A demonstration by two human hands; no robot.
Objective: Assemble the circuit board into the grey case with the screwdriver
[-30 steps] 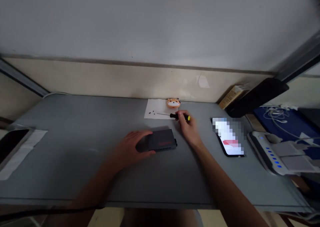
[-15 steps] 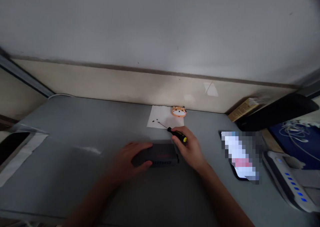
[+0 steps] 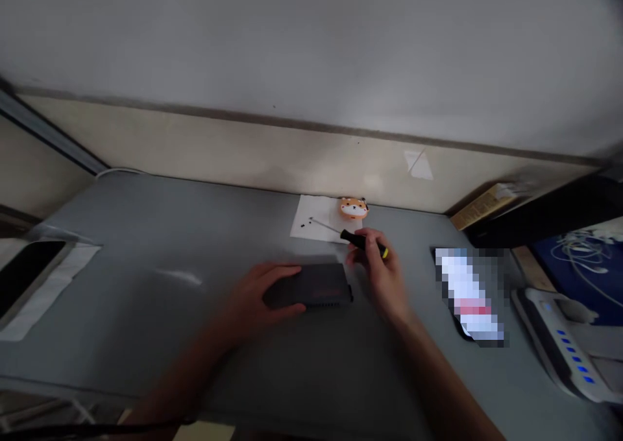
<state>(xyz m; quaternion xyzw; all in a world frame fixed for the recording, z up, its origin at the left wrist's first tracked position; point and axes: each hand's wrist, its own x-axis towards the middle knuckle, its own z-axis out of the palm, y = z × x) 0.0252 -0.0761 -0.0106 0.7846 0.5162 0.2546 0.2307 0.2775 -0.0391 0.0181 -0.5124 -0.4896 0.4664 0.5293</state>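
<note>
A small dark box-shaped device (image 3: 324, 286) with a red label lies on the grey table (image 3: 146, 285). My left hand (image 3: 257, 295) grips its left end, fingers curled over it. My right hand (image 3: 382, 275) holds a screwdriver (image 3: 360, 240) with a black and yellow handle just right of and behind the device. The thin shaft points left over a white paper sheet (image 3: 316, 224). A few tiny black screws (image 3: 306, 222) lie on that paper.
An orange animal-shaped figure (image 3: 353, 207) sits at the paper's back edge. A lit phone (image 3: 470, 295) lies to the right, then a white device with blue lights (image 3: 564, 344). A dark tablet on white cloth (image 3: 24, 279) is at far left. A cardboard box (image 3: 484, 204) leans against the wall.
My right hand with the screwdriver drew back toward the device, then moved out again toward the paper. My left hand stayed on the device. The view shifted slightly.
</note>
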